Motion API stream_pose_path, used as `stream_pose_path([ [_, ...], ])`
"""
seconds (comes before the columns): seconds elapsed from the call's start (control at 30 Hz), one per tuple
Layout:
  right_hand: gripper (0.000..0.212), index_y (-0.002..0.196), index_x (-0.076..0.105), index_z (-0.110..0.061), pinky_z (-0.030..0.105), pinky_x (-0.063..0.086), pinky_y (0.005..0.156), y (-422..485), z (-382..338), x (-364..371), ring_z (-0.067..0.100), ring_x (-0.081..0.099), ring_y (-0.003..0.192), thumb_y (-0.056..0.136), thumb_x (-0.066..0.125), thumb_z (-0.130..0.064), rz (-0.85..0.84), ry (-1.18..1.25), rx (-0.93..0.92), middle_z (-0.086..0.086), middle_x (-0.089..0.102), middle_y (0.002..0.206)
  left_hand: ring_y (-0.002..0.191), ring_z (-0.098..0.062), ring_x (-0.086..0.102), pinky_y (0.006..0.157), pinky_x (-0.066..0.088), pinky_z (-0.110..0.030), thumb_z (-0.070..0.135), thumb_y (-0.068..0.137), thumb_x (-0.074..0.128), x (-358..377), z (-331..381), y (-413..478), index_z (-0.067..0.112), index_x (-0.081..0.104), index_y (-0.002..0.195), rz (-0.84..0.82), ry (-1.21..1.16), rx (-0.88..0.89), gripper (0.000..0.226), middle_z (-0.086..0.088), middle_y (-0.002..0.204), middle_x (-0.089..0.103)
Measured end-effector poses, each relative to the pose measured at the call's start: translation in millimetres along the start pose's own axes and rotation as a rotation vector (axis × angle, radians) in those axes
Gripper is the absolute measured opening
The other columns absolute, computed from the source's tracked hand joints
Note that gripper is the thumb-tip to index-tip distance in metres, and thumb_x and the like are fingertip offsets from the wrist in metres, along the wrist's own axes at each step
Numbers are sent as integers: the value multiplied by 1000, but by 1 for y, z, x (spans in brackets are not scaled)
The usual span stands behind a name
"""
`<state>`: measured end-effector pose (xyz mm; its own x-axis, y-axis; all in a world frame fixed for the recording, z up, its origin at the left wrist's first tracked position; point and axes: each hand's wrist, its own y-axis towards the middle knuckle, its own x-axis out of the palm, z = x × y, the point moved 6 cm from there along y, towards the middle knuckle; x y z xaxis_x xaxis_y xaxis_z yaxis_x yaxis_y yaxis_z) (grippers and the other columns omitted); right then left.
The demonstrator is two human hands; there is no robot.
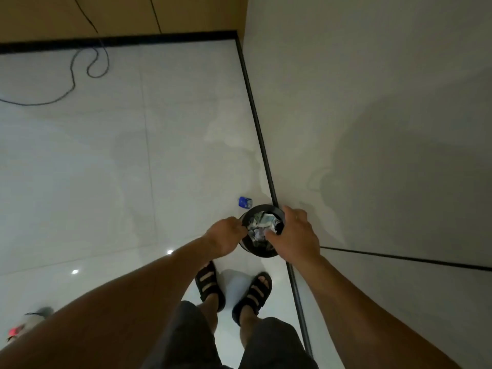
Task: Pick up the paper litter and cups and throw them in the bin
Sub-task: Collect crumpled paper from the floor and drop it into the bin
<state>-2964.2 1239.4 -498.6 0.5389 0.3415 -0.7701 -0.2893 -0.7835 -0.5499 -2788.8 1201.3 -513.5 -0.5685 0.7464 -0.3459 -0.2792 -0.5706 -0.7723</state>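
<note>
A small round black bin [262, 252] stands on the floor against the wall's base, just ahead of my sandalled feet. Crumpled paper [262, 221] fills it. Both of my hands hover over the bin. My left hand [226, 235] is over its left rim, fingers curled, fingertips pinching a pale wad of crumpled paper [256, 232]. My right hand [295, 233] covers the right rim with fingers spread and straight, its thumb tip touching the same wad. A small blue piece of litter [245, 202] lies on the floor just beyond the bin.
A grey wall [372, 115] with a black skirting strip runs along the right. The glossy white tiled floor [106, 169] stretches left. A dark cable [72, 75] loops on it at the far left. A blurred grey and red object [29, 324] sits bottom left.
</note>
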Motion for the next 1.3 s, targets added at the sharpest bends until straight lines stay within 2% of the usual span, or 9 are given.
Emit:
stream_pose_path([
  [0.1,81,150,24,-27,39,44,95,-14,-21,-20,25,40,129,83,64,-52,-5,-37,-47,3,30,147,126,-24,48,105,38,-32,39,98,45,-20,7,-24,16,45,139,52,47,32,47,-6,141,49],
  [0.2,84,150,25,-27,38,43,95,-28,-29,-30,25,39,130,82,65,-55,-47,-71,-64,4,32,146,128,-23,46,106,37,-34,44,96,46,-35,9,-42,22,41,142,125,80,38,51,-4,144,45],
  [0.5,74,147,29,-26,38,44,93,-41,-18,-45,27,42,126,85,61,-51,-66,-118,-123,6,36,142,127,-25,47,104,38,-34,40,96,50,-43,27,-51,20,41,142,180,110,68,51,-6,144,44],
  [0.63,72,145,31,-26,37,43,92,-33,-15,-37,27,42,125,85,60,-52,-79,-114,-89,6,37,140,128,-25,46,106,37,-35,39,96,49,-48,23,-28,21,39,142,143,154,69,51,-5,145,44],
  [0.77,73,147,30,-26,40,44,100,-5,-21,-11,29,42,127,86,59,-51,-100,-94,-30,7,37,143,127,-24,46,105,37,-34,40,95,50,-59,5,28,23,40,142,66,213,52,51,-3,145,44],
  [1.03,75,147,26,-28,49,45,101,102,-15,63,28,36,134,84,61,-48,-59,21,182,4,34,149,129,-22,44,104,35,-35,43,95,48,-74,-33,188,27,39,141,-63,436,127,50,-1,145,44],
  [1.23,78,149,19,-27,48,43,103,160,36,146,30,30,138,86,58,-52,1,75,324,7,27,153,130,-25,43,105,36,-37,39,96,48,-17,-46,294,23,36,144,-165,567,249,52,-5,146,42],
  [1.3,76,149,17,-28,48,41,104,183,50,177,31,28,139,87,55,-53,-9,79,324,7,24,154,128,-27,45,99,38,-35,39,95,49,10,-58,330,23,36,144,-171,610,276,53,-6,144,43],
])
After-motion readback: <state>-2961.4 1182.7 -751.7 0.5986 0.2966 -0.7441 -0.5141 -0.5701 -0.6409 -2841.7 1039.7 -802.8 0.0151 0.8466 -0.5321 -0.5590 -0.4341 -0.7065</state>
